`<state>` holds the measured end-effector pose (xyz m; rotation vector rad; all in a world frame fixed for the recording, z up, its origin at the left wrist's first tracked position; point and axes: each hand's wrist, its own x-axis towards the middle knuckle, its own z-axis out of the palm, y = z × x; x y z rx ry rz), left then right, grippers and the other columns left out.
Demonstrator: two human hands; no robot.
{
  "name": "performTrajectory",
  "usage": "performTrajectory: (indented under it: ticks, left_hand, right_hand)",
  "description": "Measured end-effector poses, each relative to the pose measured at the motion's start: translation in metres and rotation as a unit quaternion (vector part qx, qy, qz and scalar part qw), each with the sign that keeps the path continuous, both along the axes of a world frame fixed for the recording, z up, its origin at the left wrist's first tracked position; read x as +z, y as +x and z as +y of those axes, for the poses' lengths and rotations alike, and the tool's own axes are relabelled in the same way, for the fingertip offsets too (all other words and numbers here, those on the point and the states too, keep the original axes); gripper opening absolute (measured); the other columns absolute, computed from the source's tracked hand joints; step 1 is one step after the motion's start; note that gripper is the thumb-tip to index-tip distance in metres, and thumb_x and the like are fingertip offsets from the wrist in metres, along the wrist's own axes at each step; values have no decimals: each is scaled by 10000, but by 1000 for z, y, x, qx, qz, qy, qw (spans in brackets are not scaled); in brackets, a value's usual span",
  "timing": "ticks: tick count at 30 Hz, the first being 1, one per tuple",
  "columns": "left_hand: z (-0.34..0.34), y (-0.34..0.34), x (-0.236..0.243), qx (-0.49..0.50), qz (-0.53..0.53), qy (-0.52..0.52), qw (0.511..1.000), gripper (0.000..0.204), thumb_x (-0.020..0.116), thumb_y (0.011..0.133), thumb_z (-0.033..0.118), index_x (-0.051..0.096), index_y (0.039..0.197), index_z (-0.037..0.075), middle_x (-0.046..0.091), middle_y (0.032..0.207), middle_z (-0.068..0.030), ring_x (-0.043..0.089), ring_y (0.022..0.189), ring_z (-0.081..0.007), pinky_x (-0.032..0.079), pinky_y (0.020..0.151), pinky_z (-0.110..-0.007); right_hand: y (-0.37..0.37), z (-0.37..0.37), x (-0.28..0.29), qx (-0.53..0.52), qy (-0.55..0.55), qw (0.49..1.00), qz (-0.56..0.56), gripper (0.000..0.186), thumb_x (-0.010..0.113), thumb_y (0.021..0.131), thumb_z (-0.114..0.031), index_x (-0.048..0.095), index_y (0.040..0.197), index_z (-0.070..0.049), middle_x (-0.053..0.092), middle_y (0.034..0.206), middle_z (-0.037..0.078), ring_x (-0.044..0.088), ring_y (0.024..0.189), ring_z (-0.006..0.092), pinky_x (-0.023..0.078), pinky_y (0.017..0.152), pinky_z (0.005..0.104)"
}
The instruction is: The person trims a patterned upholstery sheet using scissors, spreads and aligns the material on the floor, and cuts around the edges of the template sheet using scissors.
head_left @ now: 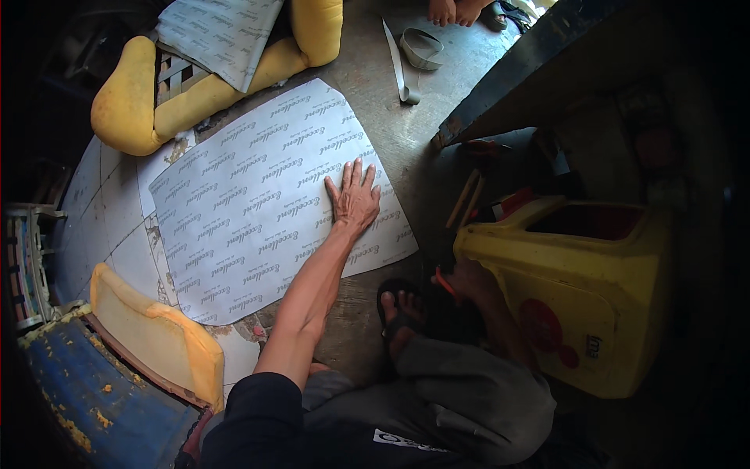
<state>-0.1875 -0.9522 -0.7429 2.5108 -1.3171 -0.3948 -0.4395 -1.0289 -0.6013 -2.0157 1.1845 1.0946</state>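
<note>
A large white sheet (pixel 242 211) with rows of grey printed lettering lies spread on the floor, its edges cut to a shape with rounded corners. My left hand (pixel 357 202) rests flat on its right part, fingers spread. In shadow to the right, beside the yellow plastic bin, my right hand (pixel 475 283) is closed around orange-red handled scissors (pixel 448 286); their blades are too dark to make out.
Yellow foam seat frame (pixel 195 102) at the far left bears another printed sheet (pixel 219 35). Nearer left are a foam-padded piece (pixel 156 328) and a worn blue panel (pixel 101 391). The yellow bin (pixel 578 289) stands right. Strip offcuts (pixel 422 48) and another person's hands (pixel 455 11) are far off.
</note>
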Motion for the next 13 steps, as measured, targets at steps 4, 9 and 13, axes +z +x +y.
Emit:
performTrajectory:
  ticks: [4,9,13]
  left_hand:
    - [-18,43,3,12,3,24,1000,570,424,998,379,366,1533,190,221,1638,-96,157,1521,-292,70,1145,-711]
    - [-18,19,5,-74,-74,-185,977,312,574,924,175,597,1193,18,577,1267,-194,508,1252,-345,356,1055,-540]
    - [24,-67,17,-146,139,-183,962,185,691,809,126,691,991,92,626,1085,-135,559,1176,-319,398,1019,-450]
  right_hand:
    - [2,0,5,3,10,1000,11,717,627,837,-630,701,995,66,704,712,197,730,844,307,549,840,423]
    - [-4,1,4,-5,19,999,31,760,628,831,-659,695,1030,72,698,707,207,728,847,303,545,844,425]
    - [-10,-2,-1,-4,75,995,66,777,592,818,-735,689,1160,-44,695,1006,278,697,1018,301,517,938,414]
